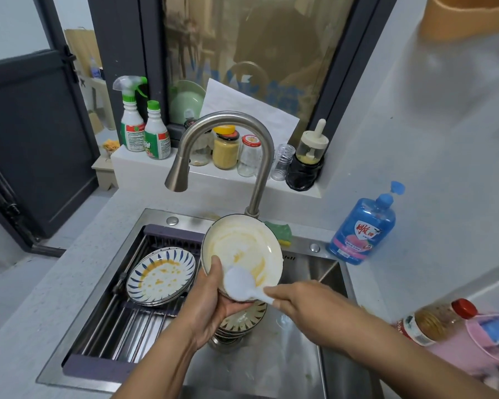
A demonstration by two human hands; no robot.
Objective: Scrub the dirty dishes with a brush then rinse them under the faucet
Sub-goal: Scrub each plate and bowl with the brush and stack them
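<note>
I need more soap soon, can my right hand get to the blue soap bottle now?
Probably yes: the blue soap bottle stands unobstructed on the counter, but the right hand holds the brush.

Soft even light, wide-angle edge warping, blurred right edge

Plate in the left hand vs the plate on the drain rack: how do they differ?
The held plate is plain cream with a thin dark rim; the rack plate has blue radiating strokes. The held plate is tilted up in the left hand, with the white brush in the right hand on it; the rack plate lies nearly flat, untouched, atop other plates. Both carry yellow-orange residue.
</note>
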